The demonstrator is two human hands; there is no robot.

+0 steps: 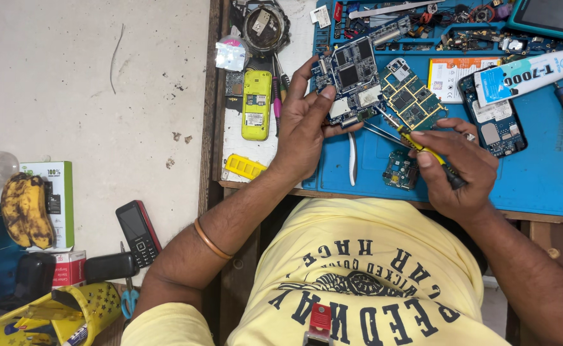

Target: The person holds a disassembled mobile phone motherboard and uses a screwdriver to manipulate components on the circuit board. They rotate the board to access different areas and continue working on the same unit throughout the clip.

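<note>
My left hand (304,125) holds a blue phone circuit board (350,77) up above the blue work mat (538,179), thumb and fingers gripping its lower edge. My right hand (464,163) grips a yellow-and-black screwdriver (425,152) whose thin metal tip reaches toward the lower right corner of that board. A second green-blue circuit board (413,96) lies on the mat just right of the held board. A small board (401,170) rests on the mat between my hands.
A yellow phone (256,106), a yellow cover (245,166), a white glue tube (528,74), an opened phone body (496,122) and a parts tray (435,25) lie on the bench. On the floor at left are bananas (26,208), a black-red phone (138,232) and boxes.
</note>
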